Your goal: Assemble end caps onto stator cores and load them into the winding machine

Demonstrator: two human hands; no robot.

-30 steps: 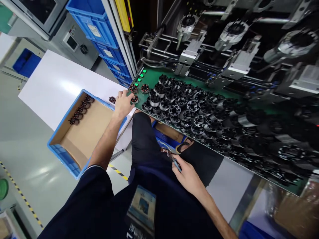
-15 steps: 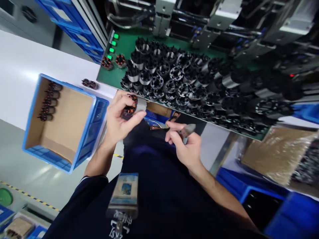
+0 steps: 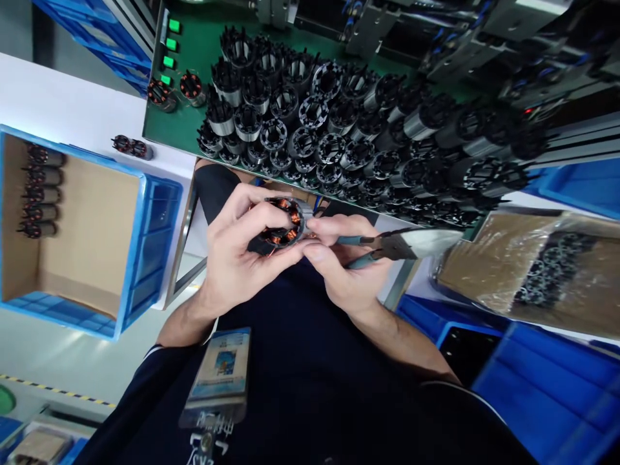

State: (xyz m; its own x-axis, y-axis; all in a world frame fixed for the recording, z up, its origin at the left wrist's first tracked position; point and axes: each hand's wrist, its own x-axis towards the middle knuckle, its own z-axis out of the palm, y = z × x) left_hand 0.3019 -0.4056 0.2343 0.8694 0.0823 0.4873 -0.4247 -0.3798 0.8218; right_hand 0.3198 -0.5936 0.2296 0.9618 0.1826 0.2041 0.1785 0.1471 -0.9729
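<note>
Just off the near edge of the green bench [image 3: 177, 126], I've got a copper-wound stator [image 3: 296, 216] gripped in the left hand [image 3: 237, 239], axis roughly sideways from my end. Right hand [image 3: 351, 268] is curled round snips [image 3: 394, 245], fingertips against the stator's steel side. Orange coils, black end, grey shell.

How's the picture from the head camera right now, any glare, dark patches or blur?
All in the head view: glare on the plastic wrap at right and the floor at lower left; machinery along the top mostly dark; tool in the right hand washed out toward its tip; wound part in the left hand fairly clear.
</note>
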